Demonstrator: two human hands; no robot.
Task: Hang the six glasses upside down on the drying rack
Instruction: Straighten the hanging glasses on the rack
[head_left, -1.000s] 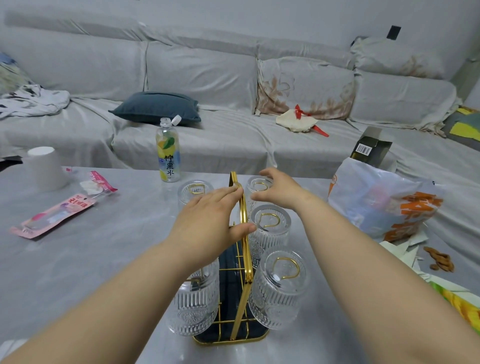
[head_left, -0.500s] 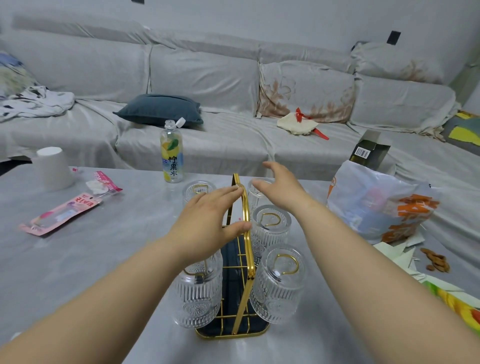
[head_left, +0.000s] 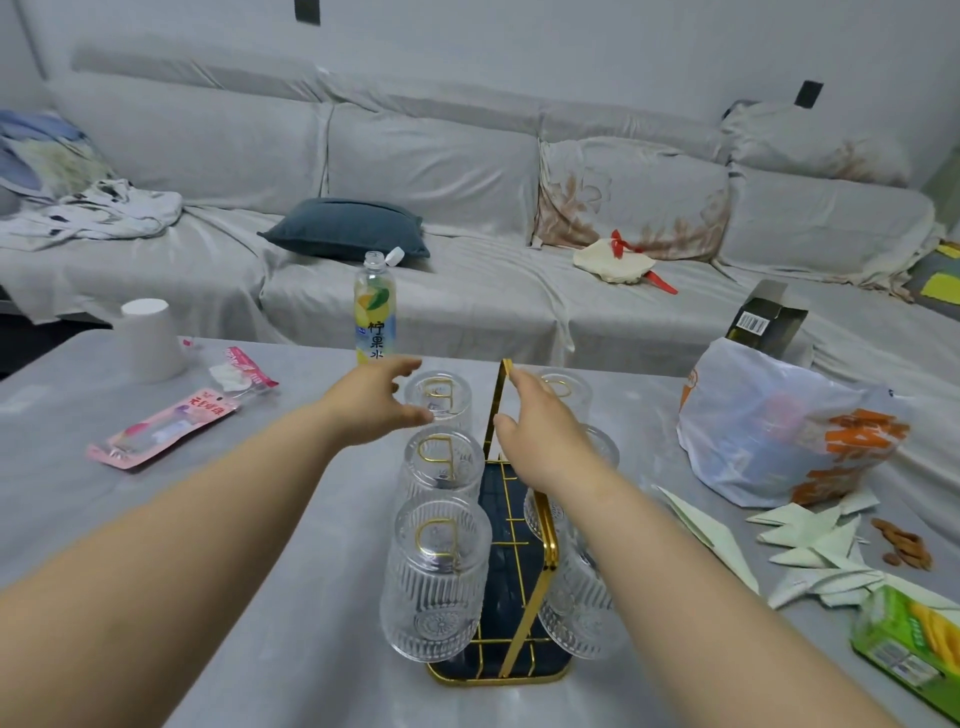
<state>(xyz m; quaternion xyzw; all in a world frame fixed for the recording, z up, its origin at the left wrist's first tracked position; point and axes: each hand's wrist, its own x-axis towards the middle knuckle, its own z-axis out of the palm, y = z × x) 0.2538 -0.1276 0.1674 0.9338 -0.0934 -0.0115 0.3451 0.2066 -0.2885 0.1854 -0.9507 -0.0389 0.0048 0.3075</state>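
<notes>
A gold wire drying rack (head_left: 497, 674) with a dark base stands on the grey table. Ribbed clear glasses hang upside down on both of its sides. The left row shows a far glass (head_left: 439, 396), a middle glass (head_left: 444, 460) and a near glass (head_left: 435, 578). On the right, my arm partly hides the far glass (head_left: 570, 387) and the near glass (head_left: 583, 619). My left hand (head_left: 370, 402) curls beside the far left glass, fingers apart, thumb tip at its side. My right hand (head_left: 536, 434) hovers spread by the rack's upright gold handle (head_left: 500, 397).
A lemon-water bottle (head_left: 375, 313) stands just behind the rack. A white cup (head_left: 148, 340) and pink packets (head_left: 161, 428) lie to the left. To the right are a plastic bag (head_left: 779, 431), folded papers (head_left: 810, 545) and a green box (head_left: 914, 644). A sofa runs behind the table.
My left hand left the rack's handle and moved left to the far left glass. My right hand drew back from the far right glass to the handle. The view shifted right.
</notes>
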